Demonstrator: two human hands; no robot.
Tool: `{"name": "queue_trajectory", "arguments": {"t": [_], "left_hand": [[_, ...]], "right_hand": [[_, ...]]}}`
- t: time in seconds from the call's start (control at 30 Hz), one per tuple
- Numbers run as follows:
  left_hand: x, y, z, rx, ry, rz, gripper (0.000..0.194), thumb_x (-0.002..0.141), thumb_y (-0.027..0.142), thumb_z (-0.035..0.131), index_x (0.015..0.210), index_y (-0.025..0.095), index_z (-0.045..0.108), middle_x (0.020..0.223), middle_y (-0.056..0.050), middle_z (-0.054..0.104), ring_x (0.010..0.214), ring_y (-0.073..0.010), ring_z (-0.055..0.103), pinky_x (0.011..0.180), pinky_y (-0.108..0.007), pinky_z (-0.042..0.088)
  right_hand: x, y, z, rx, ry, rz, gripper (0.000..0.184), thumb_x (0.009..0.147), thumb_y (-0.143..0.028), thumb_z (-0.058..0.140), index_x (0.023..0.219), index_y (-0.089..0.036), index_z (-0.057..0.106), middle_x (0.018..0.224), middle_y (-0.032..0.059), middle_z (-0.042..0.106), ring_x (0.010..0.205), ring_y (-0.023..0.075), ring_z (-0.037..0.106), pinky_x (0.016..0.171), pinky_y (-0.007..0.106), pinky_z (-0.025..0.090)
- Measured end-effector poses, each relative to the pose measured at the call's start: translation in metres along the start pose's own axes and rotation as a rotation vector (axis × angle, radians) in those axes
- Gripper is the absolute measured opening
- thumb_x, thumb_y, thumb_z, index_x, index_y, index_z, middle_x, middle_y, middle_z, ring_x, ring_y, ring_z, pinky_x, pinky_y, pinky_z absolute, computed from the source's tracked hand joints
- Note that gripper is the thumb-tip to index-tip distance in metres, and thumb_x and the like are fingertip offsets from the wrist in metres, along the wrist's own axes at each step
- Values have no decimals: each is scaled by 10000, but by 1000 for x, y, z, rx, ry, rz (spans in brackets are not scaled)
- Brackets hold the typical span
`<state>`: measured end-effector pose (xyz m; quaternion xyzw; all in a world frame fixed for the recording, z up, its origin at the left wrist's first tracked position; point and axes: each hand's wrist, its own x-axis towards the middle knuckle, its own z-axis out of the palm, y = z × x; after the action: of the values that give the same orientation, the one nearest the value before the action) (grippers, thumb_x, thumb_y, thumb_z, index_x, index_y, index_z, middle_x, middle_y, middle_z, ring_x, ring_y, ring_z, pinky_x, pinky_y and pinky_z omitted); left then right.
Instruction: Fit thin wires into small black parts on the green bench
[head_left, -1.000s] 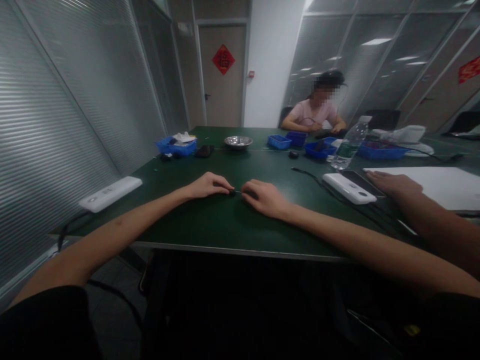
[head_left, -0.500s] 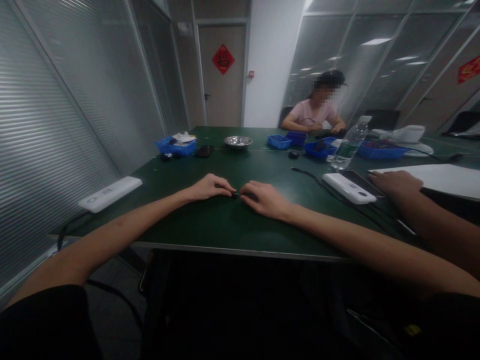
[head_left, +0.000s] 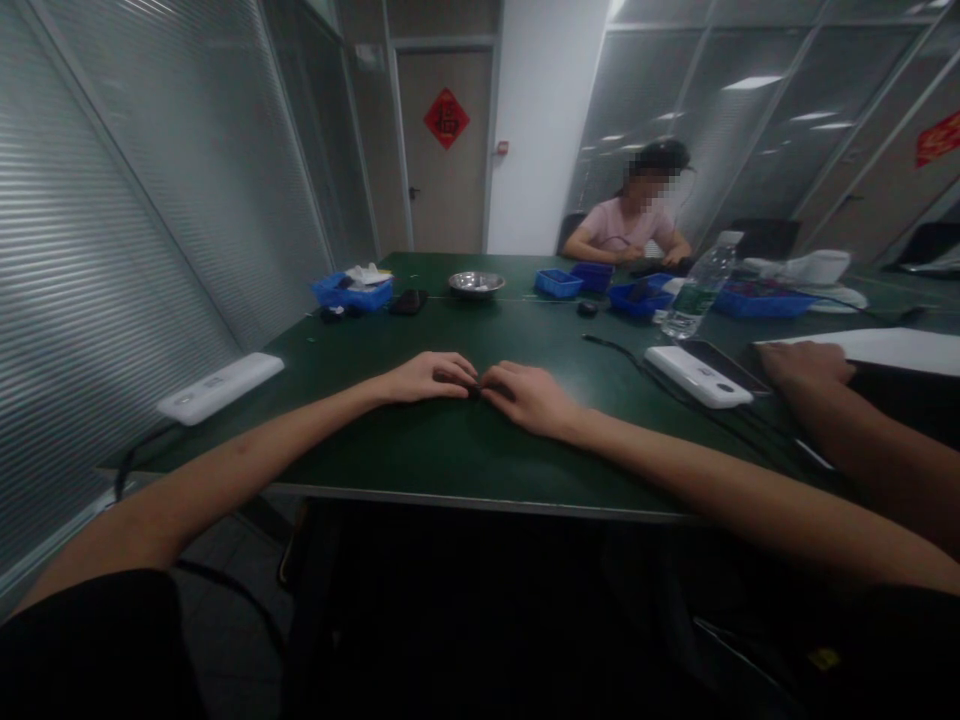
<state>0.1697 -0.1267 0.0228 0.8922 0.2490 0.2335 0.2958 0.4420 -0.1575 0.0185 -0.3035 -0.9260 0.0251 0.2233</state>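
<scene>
My left hand (head_left: 429, 378) rests low over the green table (head_left: 420, 460), its thumb and fingers closed at the tips. Opposite it, my right hand (head_left: 529, 398) is closed in a pinch, its fingertips almost meeting those of the left. Between the two sets of fingertips shows a small dark piece (head_left: 474, 391). It is mostly covered by the fingers, and too small for me to tell its kind.
A metal bowl (head_left: 476, 286), a blue bin (head_left: 352, 292) and a black phone (head_left: 409, 302) stand farther back. White power banks (head_left: 697, 376) lie on both sides. A water bottle (head_left: 701, 290) is at right, near a co-worker's hand (head_left: 806, 365). Another person (head_left: 634, 225) sits across.
My left hand has shifted slightly right, and the gap between my fingertips has narrowed, covering more of the dark piece. The co-worker's hand at right has moved a little to the right.
</scene>
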Motion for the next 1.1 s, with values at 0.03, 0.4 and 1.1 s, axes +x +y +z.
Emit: {"name": "queue_trajectory", "arguments": {"t": [0.03, 0.4, 1.1], "left_hand": [[0, 1, 0, 30, -3, 20, 272, 944, 359, 715, 1173, 234, 794, 1303, -106, 672, 1136, -226, 645, 941, -341, 500], [-6, -28, -25, 139, 102, -153, 351, 931, 464, 691, 1171, 225, 784, 1219, -85, 734, 1128, -237, 663, 1016, -378, 483], [-101, -124, -137, 704, 612, -851, 290, 866, 341, 702, 1078, 193, 834, 1057, -116, 792, 1005, -312, 702, 1010, -412, 499]], "right_hand": [[0, -1, 0, -7, -15, 10, 197, 1037, -327, 551, 1165, -216, 653, 1111, 78, 690, 950, 203, 656, 810, 304, 472], [0, -1, -4, -67, -34, 125, 191, 1027, -353, 566, 1128, -220, 659, 1069, 72, 693, 899, 198, 647, 766, 297, 442], [0, -1, -5, -61, -37, 102, 182, 1021, -336, 575, 1121, -212, 662, 1064, 69, 691, 855, 189, 632, 715, 295, 436]]}}
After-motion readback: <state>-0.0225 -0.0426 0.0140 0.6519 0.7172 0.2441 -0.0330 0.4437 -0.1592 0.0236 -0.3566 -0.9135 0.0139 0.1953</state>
